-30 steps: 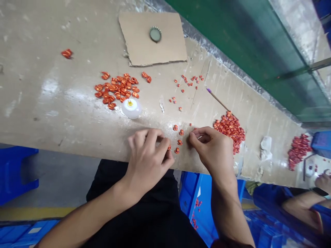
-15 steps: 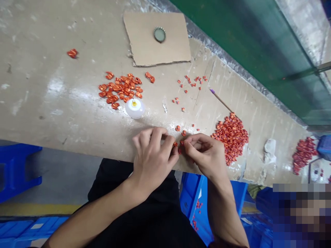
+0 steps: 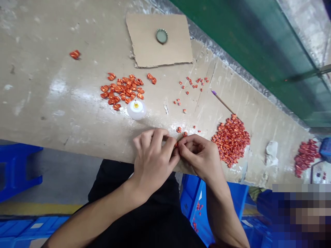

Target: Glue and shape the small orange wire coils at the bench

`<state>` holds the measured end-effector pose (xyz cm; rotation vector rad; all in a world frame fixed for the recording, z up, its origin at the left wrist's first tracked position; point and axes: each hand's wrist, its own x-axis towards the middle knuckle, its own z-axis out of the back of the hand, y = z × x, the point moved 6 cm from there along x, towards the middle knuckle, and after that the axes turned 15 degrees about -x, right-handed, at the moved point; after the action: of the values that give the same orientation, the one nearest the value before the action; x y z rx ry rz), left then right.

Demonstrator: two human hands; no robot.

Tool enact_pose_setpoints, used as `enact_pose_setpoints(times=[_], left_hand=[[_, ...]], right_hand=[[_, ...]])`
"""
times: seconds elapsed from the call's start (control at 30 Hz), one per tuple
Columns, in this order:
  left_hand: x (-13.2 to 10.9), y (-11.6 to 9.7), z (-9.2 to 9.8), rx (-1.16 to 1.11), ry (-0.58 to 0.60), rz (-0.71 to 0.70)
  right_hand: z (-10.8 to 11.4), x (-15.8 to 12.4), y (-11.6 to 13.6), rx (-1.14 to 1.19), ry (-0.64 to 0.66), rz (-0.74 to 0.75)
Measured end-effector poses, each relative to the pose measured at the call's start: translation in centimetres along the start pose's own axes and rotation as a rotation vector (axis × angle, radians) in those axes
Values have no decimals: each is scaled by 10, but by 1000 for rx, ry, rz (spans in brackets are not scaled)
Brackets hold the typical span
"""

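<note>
My left hand (image 3: pixel 152 155) and my right hand (image 3: pixel 200 155) meet at the near edge of the worn table (image 3: pixel 51 103), fingers pinched together on a small orange-red piece (image 3: pixel 176 144) between them. Two loose orange pieces (image 3: pixel 181 131) lie just beyond my fingertips. A heap of small orange-red pieces (image 3: pixel 231 139) sits to the right of my right hand. A group of larger orange pieces (image 3: pixel 122 90) lies beyond my left hand, with a small white glue bottle (image 3: pixel 136 109) beside it.
A cardboard sheet (image 3: pixel 159 41) with a bottle cap (image 3: pixel 161 35) lies at the far side. A thin stick with a purple tip (image 3: pixel 222 102) rests near the heap. Scattered tiny pieces (image 3: pixel 193 82), another red pile (image 3: pixel 306 155), blue crates (image 3: pixel 199 199) below.
My right hand has moved left to meet my left hand, and both now pinch one piece together. The view has shifted slightly.
</note>
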<state>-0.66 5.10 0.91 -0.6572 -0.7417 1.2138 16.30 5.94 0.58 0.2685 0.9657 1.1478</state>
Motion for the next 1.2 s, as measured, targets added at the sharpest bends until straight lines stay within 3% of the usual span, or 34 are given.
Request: enact_pose_setpoints(times=[0.4,0.6,0.8,0.93,1.2], left_hand=[[0,0,1,19,6,-19],[-2,0,2,-40,61,-78],[-2,0,4,-58,85,-90],[-2,0,2,-31,93,-103],[-5,-11,-9,37,145,-176]], right_hand=[[-1,-4,9,-64,-59,6],[24,-15,4,-46,-351,88],[11,-10,-18,286,-122,13],[3,-9,-20,344,15,-52],[1,-11,-21,434,39,-50]])
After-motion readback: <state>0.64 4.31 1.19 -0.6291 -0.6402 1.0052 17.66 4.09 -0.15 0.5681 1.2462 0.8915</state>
